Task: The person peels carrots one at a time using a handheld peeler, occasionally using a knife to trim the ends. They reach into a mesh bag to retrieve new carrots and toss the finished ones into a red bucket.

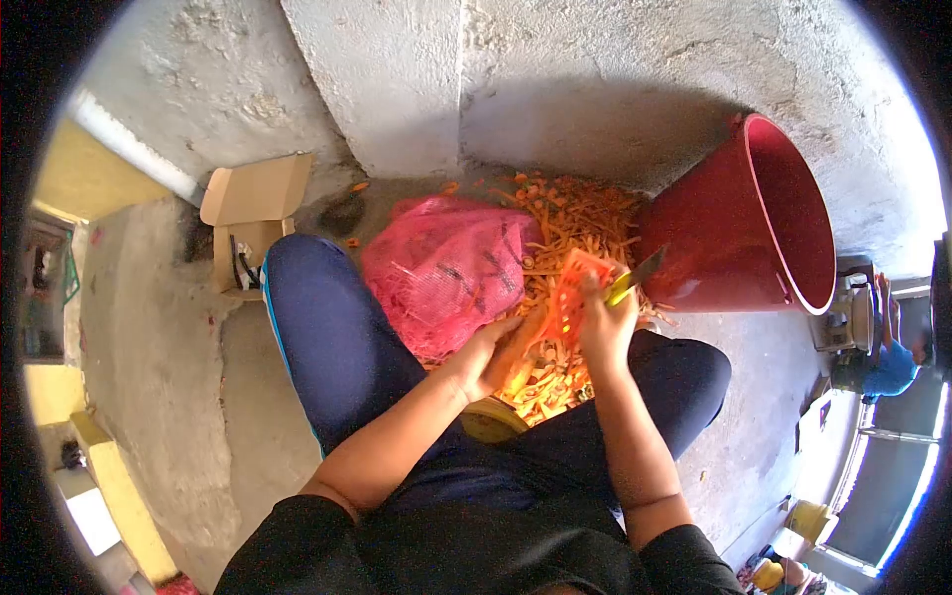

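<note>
My left hand (486, 357) is closed around a thick orange carrot (529, 342), tilted up toward the right. My right hand (607, 317) grips a knife with a yellow handle (620, 288); its dark blade points up and right. An orange plastic piece with rows of holes (572, 288) is at the same hand's fingers, close to the carrot; how it is held is partly hidden. Beneath both hands lies a heap of orange peelings (570, 223), with more in a yellowish container (493, 421) between my legs.
A pink mesh sack (451, 268) lies left of the peelings. A large red bucket (709, 228) leans on its side at the right, near the rough wall (615, 59). An opened cardboard box (253, 228) sits by my left knee. A person in blue (890, 372) is at far right.
</note>
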`<move>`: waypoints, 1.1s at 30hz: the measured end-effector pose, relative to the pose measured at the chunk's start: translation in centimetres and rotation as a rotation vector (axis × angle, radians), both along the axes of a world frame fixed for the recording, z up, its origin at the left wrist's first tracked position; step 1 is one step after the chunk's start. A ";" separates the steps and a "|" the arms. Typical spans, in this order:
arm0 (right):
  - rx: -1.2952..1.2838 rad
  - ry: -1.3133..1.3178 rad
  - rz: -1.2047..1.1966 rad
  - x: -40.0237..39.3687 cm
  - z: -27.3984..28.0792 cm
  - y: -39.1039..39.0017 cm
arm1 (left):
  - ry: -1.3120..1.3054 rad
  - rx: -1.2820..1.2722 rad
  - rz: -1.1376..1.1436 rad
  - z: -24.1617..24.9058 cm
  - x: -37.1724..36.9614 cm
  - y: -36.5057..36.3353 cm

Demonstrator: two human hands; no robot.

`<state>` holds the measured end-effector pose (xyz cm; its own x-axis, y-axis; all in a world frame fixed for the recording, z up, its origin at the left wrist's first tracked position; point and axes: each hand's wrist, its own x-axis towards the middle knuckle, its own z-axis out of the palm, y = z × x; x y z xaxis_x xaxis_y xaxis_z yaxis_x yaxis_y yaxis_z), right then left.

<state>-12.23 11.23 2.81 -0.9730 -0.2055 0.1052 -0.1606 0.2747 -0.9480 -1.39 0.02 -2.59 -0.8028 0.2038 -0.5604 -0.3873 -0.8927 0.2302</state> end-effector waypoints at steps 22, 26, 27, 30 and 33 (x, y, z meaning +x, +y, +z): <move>0.158 0.183 -0.013 0.9 -0.2 -1.8 | 0.149 -0.064 -0.099 0.0 -0.6 0.5; 0.268 0.269 -0.399 -7.6 -1.9 2.0 | 0.141 -0.250 -0.231 1.8 1.2 1.1; 0.182 0.187 -0.413 -8.1 -1.4 2.7 | 0.124 -0.161 -0.186 1.9 1.1 0.8; 0.016 0.130 -0.299 -7.1 -0.4 2.6 | -0.100 -0.050 -0.021 3.1 -0.1 -0.2; -0.084 0.074 -0.138 -3.3 0.0 0.6 | 0.030 0.080 -0.022 1.9 -0.1 -0.6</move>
